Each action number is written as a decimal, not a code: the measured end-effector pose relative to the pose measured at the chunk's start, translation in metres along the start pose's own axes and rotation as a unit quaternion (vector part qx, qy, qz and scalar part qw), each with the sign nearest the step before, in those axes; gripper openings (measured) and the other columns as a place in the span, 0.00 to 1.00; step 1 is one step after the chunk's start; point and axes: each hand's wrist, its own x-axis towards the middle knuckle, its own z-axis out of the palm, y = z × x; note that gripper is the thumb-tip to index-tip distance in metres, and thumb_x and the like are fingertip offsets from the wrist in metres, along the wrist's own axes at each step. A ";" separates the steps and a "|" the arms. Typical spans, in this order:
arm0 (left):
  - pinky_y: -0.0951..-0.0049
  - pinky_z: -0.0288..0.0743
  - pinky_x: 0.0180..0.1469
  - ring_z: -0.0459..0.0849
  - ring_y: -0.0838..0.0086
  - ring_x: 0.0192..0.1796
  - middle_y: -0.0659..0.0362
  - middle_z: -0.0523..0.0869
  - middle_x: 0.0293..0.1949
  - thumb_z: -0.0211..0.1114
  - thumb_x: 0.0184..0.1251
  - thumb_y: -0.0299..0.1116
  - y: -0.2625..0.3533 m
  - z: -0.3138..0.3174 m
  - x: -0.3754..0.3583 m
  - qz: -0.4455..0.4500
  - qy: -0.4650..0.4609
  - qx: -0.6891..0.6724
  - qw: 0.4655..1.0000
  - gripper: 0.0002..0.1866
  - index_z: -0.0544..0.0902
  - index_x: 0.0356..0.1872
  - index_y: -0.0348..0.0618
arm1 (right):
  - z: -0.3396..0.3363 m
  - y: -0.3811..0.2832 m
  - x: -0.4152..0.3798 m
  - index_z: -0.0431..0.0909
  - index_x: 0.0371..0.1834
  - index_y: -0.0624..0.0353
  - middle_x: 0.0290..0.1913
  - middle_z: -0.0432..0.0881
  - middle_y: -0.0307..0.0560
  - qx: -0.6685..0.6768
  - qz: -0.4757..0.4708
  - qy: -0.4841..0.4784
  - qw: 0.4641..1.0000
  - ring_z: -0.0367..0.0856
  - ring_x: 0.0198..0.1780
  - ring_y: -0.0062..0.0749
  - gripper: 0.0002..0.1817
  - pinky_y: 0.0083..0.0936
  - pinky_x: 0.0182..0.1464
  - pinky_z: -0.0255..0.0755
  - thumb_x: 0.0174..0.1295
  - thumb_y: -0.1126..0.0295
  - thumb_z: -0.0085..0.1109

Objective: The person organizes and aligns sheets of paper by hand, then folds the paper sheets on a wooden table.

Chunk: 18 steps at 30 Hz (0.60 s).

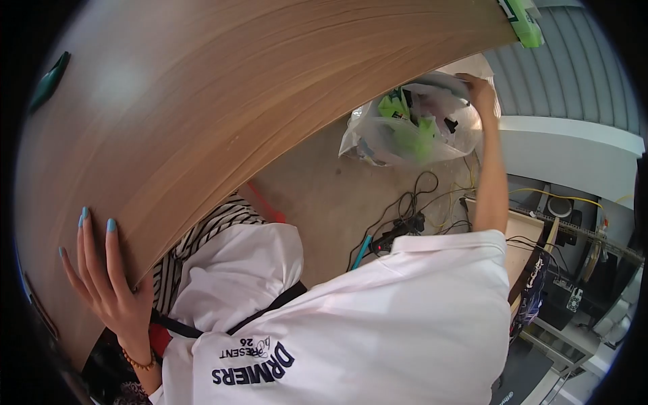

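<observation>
My left hand (108,283) lies palm down on the wooden table (223,101), its fingers stretched out and apart, holding nothing. Past the table's edge, my right arm reaches out to a translucent plastic bag (378,138). My right hand (480,93) is at the bag's upper rim, with fingers curled over it and partly hidden. Inside the bag are crumpled green wrappers (422,138) and other bits that I cannot make out. The bag looks slightly blurred.
A green package (523,25) sits at the table's far right corner, and a dark teal object (50,82) at the far left. Tangled black cables (405,209) and a blue stick (362,252) lie on the floor. An equipment shelf (574,270) stands at right.
</observation>
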 end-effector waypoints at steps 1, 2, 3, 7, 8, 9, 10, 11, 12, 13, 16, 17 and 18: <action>0.51 0.54 0.67 0.70 0.60 0.61 0.52 0.70 0.60 0.62 0.49 0.36 0.000 0.000 0.000 -0.007 0.000 -0.001 1.000 0.31 0.69 0.59 0.46 | -0.024 0.002 -0.004 0.80 0.43 0.48 0.33 0.81 0.52 -0.012 -0.015 0.006 1.000 0.80 0.37 0.48 0.13 0.38 0.38 0.71 0.55 0.70 0.51; 0.51 0.54 0.67 0.70 0.60 0.61 0.52 0.70 0.60 0.62 0.49 0.36 0.001 0.000 0.001 -0.007 0.002 -0.003 1.000 0.31 0.69 0.59 0.46 | -0.045 0.007 -0.008 0.79 0.43 0.49 0.35 0.81 0.52 -0.025 -0.029 0.012 0.999 0.80 0.38 0.48 0.13 0.38 0.38 0.70 0.55 0.70 0.51; 0.51 0.53 0.68 0.70 0.61 0.61 0.53 0.70 0.60 0.62 0.47 0.35 0.002 0.000 0.002 -0.012 0.002 -0.010 1.000 0.32 0.69 0.59 0.47 | -0.062 0.016 -0.013 0.79 0.44 0.51 0.36 0.81 0.54 -0.030 -0.032 0.029 0.999 0.79 0.39 0.49 0.13 0.37 0.39 0.70 0.56 0.70 0.52; 0.52 0.51 0.69 0.69 0.64 0.62 0.56 0.69 0.61 0.63 0.42 0.32 0.006 0.000 0.005 -0.024 -0.001 -0.028 0.999 0.35 0.69 0.60 0.50 | -0.134 0.017 -0.042 0.77 0.46 0.57 0.38 0.81 0.56 0.025 -0.043 0.101 0.994 0.80 0.39 0.47 0.14 0.30 0.41 0.71 0.57 0.70 0.55; 0.52 0.50 0.69 0.68 0.64 0.62 0.56 0.69 0.61 0.63 0.41 0.31 0.006 0.000 0.006 -0.019 -0.003 -0.034 0.999 0.35 0.69 0.60 0.50 | -0.155 0.008 -0.052 0.77 0.46 0.57 0.38 0.81 0.56 0.020 -0.041 0.109 0.993 0.80 0.39 0.47 0.14 0.30 0.41 0.71 0.57 0.70 0.55; 0.51 0.49 0.69 0.67 0.64 0.63 0.55 0.69 0.61 0.65 0.42 0.33 0.008 -0.002 0.008 -0.024 -0.016 -0.042 0.999 0.35 0.69 0.60 0.50 | -0.176 -0.002 -0.064 0.77 0.46 0.61 0.37 0.82 0.55 0.044 -0.006 0.111 0.993 0.81 0.38 0.41 0.14 0.28 0.42 0.70 0.56 0.70 0.55; 0.51 0.49 0.69 0.67 0.64 0.63 0.55 0.69 0.61 0.65 0.42 0.33 0.008 -0.002 0.010 -0.024 -0.005 -0.043 0.999 0.35 0.69 0.60 0.50 | -0.196 -0.011 -0.075 0.76 0.46 0.64 0.36 0.82 0.54 0.068 0.027 0.115 0.991 0.81 0.38 0.36 0.15 0.26 0.42 0.70 0.56 0.70 0.56; 0.50 0.49 0.69 0.67 0.63 0.63 0.54 0.68 0.61 0.65 0.43 0.34 0.009 0.000 0.010 -0.023 -0.007 -0.057 0.998 0.35 0.69 0.60 0.49 | -0.214 -0.015 -0.086 0.76 0.46 0.64 0.36 0.82 0.54 0.063 0.028 0.125 0.990 0.81 0.38 0.36 0.15 0.26 0.42 0.70 0.56 0.70 0.56; 0.49 0.48 0.69 0.66 0.63 0.63 0.54 0.68 0.61 0.66 0.44 0.35 0.010 0.000 0.011 -0.022 -0.008 -0.070 0.997 0.35 0.69 0.60 0.49 | -0.233 -0.014 -0.098 0.76 0.45 0.66 0.36 0.83 0.51 0.062 0.069 0.116 0.989 0.79 0.37 0.31 0.15 0.25 0.42 0.69 0.56 0.69 0.56; 0.47 0.46 0.68 0.64 0.61 0.64 0.51 0.66 0.62 0.66 0.44 0.35 0.010 0.001 0.012 -0.018 -0.001 -0.096 0.995 0.36 0.68 0.61 0.47 | -0.251 -0.014 -0.110 0.77 0.44 0.68 0.36 0.83 0.48 0.063 0.108 0.109 0.986 0.78 0.37 0.26 0.15 0.24 0.42 0.69 0.56 0.69 0.57; 0.46 0.44 0.68 0.62 0.60 0.65 0.49 0.63 0.63 0.66 0.45 0.33 0.009 -0.003 0.010 -0.013 -0.018 -0.144 0.989 0.36 0.67 0.61 0.46 | -0.302 -0.015 -0.153 0.77 0.42 0.70 0.35 0.82 0.45 0.128 0.150 0.079 0.977 0.77 0.36 0.25 0.15 0.22 0.40 0.69 0.55 0.70 0.59; 0.43 0.43 0.67 0.63 0.56 0.65 0.46 0.63 0.63 0.66 0.46 0.34 0.006 -0.009 0.010 -0.001 -0.031 -0.175 0.984 0.35 0.67 0.61 0.46 | -0.314 -0.020 -0.165 0.77 0.41 0.69 0.35 0.81 0.44 0.201 0.153 0.084 0.964 0.77 0.36 0.24 0.14 0.21 0.40 0.69 0.55 0.71 0.59; 0.43 0.43 0.67 0.63 0.56 0.65 0.46 0.63 0.63 0.66 0.46 0.34 0.003 -0.013 0.010 -0.006 -0.021 -0.170 0.985 0.35 0.67 0.61 0.46 | -0.324 -0.025 -0.172 0.76 0.41 0.69 0.35 0.81 0.43 0.273 0.152 0.088 0.946 0.77 0.36 0.24 0.13 0.20 0.40 0.69 0.54 0.72 0.59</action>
